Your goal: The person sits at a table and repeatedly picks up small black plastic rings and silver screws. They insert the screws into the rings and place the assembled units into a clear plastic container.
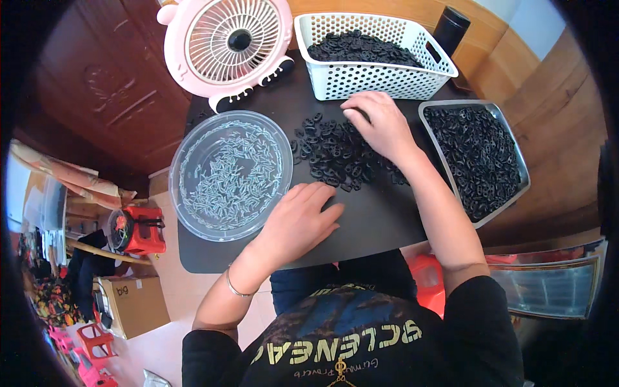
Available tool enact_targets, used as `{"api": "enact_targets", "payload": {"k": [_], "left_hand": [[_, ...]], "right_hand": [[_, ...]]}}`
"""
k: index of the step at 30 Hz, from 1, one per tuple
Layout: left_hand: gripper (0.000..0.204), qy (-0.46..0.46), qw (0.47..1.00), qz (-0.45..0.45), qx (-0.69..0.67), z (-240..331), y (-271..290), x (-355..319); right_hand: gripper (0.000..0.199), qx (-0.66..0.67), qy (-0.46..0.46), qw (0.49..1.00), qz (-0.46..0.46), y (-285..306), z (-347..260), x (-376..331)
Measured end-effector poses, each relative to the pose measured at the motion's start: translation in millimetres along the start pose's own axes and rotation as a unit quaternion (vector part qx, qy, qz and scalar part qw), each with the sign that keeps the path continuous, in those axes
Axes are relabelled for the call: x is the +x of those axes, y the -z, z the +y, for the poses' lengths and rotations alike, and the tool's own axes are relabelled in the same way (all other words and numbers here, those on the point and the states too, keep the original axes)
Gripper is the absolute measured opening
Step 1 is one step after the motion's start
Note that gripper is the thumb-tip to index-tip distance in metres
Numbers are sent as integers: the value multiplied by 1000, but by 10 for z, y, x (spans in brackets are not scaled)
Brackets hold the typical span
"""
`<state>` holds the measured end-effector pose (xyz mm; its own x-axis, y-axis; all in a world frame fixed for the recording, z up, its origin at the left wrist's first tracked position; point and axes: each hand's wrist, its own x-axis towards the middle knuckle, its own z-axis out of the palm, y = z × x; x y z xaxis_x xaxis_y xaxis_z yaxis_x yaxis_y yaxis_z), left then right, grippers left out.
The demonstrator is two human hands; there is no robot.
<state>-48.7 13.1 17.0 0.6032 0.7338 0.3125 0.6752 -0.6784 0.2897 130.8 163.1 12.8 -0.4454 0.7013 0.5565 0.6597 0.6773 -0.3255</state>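
Observation:
A loose pile of small black plastic pieces with holes (342, 151) lies in the middle of the dark table. My right hand (382, 126) hovers over the far right part of that pile, near the white basket, fingers bent and the thumb a little apart from them. I see nothing held there. My left hand (303, 216) rests at the near edge of the pile, beside the clear round tub (177, 187). Its fingers are loosely curved, with the thumb apart and nothing visible between. Many short, thin silvery pieces (235, 171) lie scattered in the tub.
A white perforated basket (374, 80) of black pieces stands at the back. On the right is a metal tray (449, 171), also full of them. A pink fan (184, 71) stands back left, a black cylinder (451, 29) back right. The table's rounded front edge (213, 261) is close to me.

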Motion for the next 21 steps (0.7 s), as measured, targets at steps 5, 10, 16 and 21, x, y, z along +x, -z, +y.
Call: {"api": "enact_targets", "payload": {"k": [5, 10, 16, 21], "left_hand": [[27, -3, 1000, 7, -6, -26, -13, -1], [27, 2, 1000, -7, -27, -40, 18, 21], [31, 43, 994, 96, 7, -241, 303, 338], [29, 113, 993, 30, 27, -694, 195, 730]], "right_hand": [[25, 2, -48, 999, -8, -295, 286, -122], [27, 165, -77, 981, -71, -213, 115, -143], [25, -44, -3, 993, 107, 471, -133, -358], [44, -271, -120, 954, 49, 891, -83, -883]]}}
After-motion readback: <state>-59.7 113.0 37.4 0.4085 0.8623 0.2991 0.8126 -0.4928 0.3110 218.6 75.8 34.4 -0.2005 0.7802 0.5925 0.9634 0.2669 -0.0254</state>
